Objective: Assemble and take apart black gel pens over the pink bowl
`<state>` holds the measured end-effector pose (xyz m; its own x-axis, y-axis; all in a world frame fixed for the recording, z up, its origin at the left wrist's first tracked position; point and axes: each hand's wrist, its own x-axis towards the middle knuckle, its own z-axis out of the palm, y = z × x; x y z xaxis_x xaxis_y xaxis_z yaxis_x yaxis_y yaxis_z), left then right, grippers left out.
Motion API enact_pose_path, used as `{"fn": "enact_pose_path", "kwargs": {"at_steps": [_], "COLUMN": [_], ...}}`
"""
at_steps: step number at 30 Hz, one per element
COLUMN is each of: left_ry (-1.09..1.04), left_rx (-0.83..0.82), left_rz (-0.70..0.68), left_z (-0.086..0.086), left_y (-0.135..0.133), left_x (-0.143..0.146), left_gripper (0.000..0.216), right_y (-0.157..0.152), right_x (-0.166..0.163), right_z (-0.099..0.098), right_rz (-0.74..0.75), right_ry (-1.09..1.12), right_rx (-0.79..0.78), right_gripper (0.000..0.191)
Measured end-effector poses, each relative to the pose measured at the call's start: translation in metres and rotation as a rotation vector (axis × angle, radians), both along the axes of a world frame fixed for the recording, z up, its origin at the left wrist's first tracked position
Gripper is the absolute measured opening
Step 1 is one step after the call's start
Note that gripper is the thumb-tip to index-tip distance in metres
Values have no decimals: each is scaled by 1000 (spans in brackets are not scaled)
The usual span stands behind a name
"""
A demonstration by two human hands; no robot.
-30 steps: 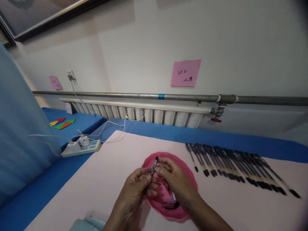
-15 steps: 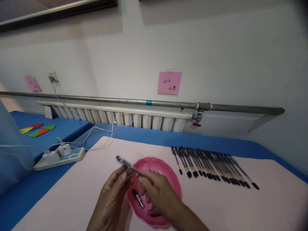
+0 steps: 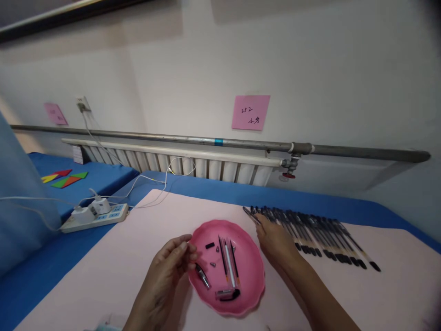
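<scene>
A pink dish (image 3: 253,276) sits on the pale pink mat and holds pen refills, a pen barrel, small tips and a cap. My left hand (image 3: 168,266) rests at the dish's left rim with its fingers loosely curled and nothing in them. My right hand (image 3: 274,239) reaches to the left end of a row of several black pens (image 3: 317,232). Its fingertips are on a pen at that end of the row (image 3: 250,214). I cannot see whether the fingers are closed round it.
The pink mat (image 3: 138,248) lies on a blue cloth. A white power strip (image 3: 96,216) with chargers and cables sits at the left. Coloured flat shapes (image 3: 65,178) lie further left. A radiator (image 3: 179,163) and a pipe run along the wall, with a pink note (image 3: 250,112) above.
Both hands held a pen together over the dish. Now they are apart: my right hand has carried the pen to the left end of the row, and my left hand stays by the dish.
</scene>
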<state>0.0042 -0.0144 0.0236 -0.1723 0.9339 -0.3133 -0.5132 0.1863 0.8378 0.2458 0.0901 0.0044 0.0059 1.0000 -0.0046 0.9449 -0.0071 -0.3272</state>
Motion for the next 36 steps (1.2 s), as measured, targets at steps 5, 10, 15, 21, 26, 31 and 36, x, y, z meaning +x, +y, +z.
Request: {"fn": "enact_pose_path", "kwargs": {"at_steps": [5,10,15,21,26,31,36], "left_ry": [17,10,3,6,18,22,32], "left_rx": [2,-4,-8,7,4,3,14], "left_rz": [-13,-21,-30,-36,-23,-31,-49], "left_z": [-2,-3,-5,-6,-2,-2,-3], "left_y": [1,1,1,1,0,1,1], "left_x": [-1,-2,-3,-3,-1,0,1], "left_gripper": [36,35,33,30,31,31,29], "right_y": [0,-1,-2,-1,-8,-32,-48], "right_x": [-1,0,0,2,-8,-40,-61], "right_z": [1,1,3,1,22,32,11], "right_rz": [70,104,126,119,79,241,359], "right_ry": [-24,-47,-70,-87,-86,-61,-69], "right_rx": [-36,-51,-59,-65,-15,-22,-97], "right_gripper": [41,32,29,25,27,22,18]}}
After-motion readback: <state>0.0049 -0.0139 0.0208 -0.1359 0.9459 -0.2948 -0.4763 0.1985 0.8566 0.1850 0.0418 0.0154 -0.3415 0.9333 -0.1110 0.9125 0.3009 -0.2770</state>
